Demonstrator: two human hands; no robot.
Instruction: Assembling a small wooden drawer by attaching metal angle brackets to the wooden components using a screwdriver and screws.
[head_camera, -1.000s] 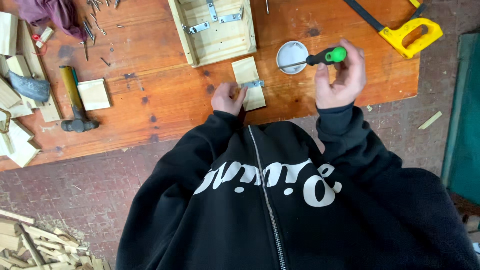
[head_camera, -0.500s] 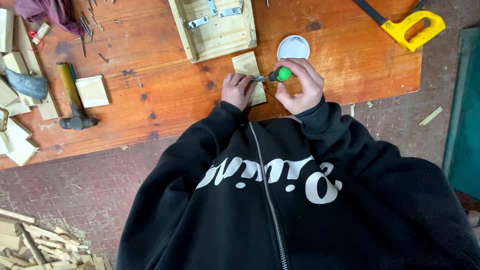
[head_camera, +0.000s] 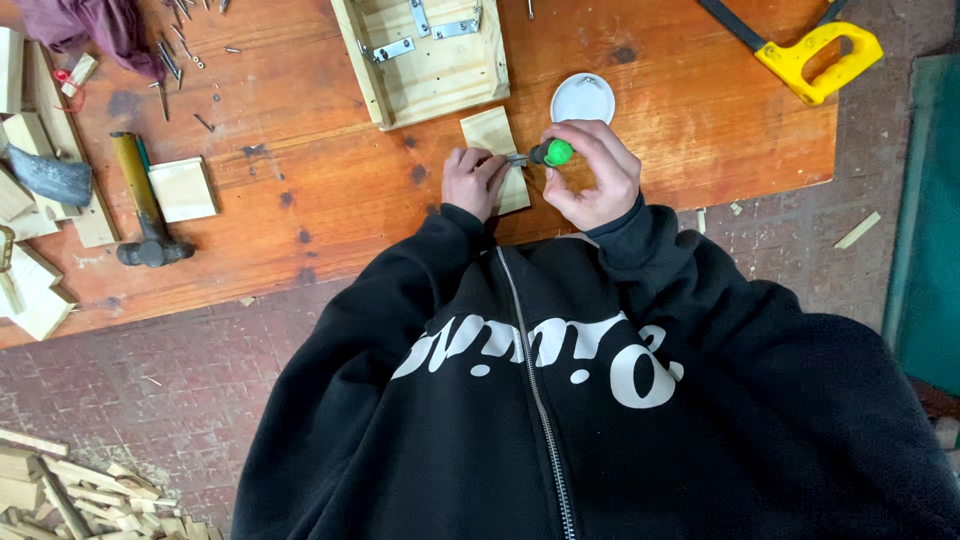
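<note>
Head view, right hand (head_camera: 592, 172) gripping green-handled screwdriver (head_camera: 541, 155), tip hidden under left hand (head_camera: 472, 181) pinching wood block (head_camera: 496, 156)

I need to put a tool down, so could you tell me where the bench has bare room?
Bare wood lies between the white lid and the yellow saw, and between the hammer and the left hand. The far-left wood offcuts are crowded.

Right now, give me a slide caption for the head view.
Right hand turns a green-handled screwdriver while left hand steadies a small pale wooden block on the orange wooden table.
</note>
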